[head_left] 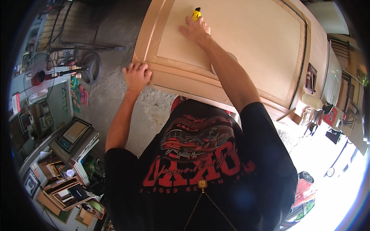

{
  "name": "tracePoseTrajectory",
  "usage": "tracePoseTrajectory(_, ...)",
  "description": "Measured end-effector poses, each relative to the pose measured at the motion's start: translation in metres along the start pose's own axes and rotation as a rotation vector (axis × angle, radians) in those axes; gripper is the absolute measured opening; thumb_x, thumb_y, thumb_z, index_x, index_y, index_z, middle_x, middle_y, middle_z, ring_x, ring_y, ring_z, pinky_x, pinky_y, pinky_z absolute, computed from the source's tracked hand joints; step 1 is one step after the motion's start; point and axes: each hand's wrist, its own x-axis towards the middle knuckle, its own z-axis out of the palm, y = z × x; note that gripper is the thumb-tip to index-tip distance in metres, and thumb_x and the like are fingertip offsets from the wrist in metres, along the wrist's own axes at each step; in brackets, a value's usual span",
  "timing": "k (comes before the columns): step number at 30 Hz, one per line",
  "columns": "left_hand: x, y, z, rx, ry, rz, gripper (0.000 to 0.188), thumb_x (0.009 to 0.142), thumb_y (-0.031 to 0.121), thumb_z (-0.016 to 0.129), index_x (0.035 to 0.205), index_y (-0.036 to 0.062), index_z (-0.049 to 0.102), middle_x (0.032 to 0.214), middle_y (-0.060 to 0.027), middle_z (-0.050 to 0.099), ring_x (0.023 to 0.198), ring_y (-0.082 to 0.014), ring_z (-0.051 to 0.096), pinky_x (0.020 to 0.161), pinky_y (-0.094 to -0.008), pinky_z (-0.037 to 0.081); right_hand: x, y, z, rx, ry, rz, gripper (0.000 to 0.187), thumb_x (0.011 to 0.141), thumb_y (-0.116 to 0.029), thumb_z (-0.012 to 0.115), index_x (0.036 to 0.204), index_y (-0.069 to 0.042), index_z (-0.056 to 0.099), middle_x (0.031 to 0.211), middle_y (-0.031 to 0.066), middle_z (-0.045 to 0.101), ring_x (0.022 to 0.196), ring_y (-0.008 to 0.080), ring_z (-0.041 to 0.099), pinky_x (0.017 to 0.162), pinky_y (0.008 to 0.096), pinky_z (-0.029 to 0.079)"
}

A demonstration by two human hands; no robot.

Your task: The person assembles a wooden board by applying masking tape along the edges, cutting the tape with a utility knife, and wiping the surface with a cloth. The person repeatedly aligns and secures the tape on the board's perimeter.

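A large tan panel with a wooden border lies on a work table in front of me. Over its far left part reaches my right hand, its fingers around a small yellow tool with a black end. The palm hides much of that tool, so its exact kind is unclear. My left hand rests at the near left corner, fingers curled over the wooden edge. Partly behind my right forearm, a pale rounded thing shows on the panel.
A standing fan is at the left on the concrete floor. Stacked picture frames lie lower left. At the right are a pale roll and several tools on the bench. A red car stands outside.
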Motion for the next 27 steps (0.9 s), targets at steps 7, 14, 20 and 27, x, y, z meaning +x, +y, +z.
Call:
tracePoseTrajectory(7,-0.016,-0.023,0.021,-0.006,-0.001,-0.046,0.018,0.076,0.026,0.068,0.092,0.0189,0.065,0.093,-0.0051,0.061,0.095,-0.0298,0.056,0.079,-0.0482,0.041,-0.036,0.019,-0.025,0.985,0.291,0.003,0.039,0.086,-0.004,0.062,0.120,-0.011,0.043,0.081,0.0149,0.060,0.073,0.0223,0.067,0.057,0.0395,0.053)
tracePoseTrajectory(14,-0.017,0.059,0.021,-0.162,0.165,-0.086,0.031,0.084,0.031,0.067,0.110,0.0129,0.064,0.104,-0.0120,0.058,0.099,-0.0348,0.054,0.084,-0.0477,0.042,-0.206,0.158,-0.090,1.538,0.427,-0.078,0.031,0.102,-0.030,0.048,0.112,-0.001,0.049,0.083,0.0078,0.062,0.062,0.0128,0.058,0.055,0.0259,0.044)
tracePoseTrajectory(20,0.004,0.238,0.000,-0.553,0.150,0.162,0.038,0.083,0.028,0.071,0.114,0.0080,0.063,0.108,-0.0127,0.060,0.104,-0.0343,0.053,0.089,-0.0469,0.040,-0.357,0.309,-0.076,0.990,0.802,0.527,0.037,0.100,-0.038,0.052,0.089,-0.004,0.057,0.066,0.0037,0.059,0.054,0.0106,0.056,0.046,0.0251,0.043)
tracePoseTrajectory(27,0.043,0.458,0.002,-0.838,-0.117,0.496,0.030,0.083,0.026,0.072,0.107,0.0089,0.068,0.106,-0.0109,0.061,0.102,-0.0302,0.055,0.088,-0.0436,0.043,-0.465,0.421,-0.029,0.874,0.898,0.783,0.034,0.097,-0.036,0.058,0.093,-0.002,0.058,0.065,0.0050,0.059,0.054,0.0109,0.059,0.047,0.0239,0.046)
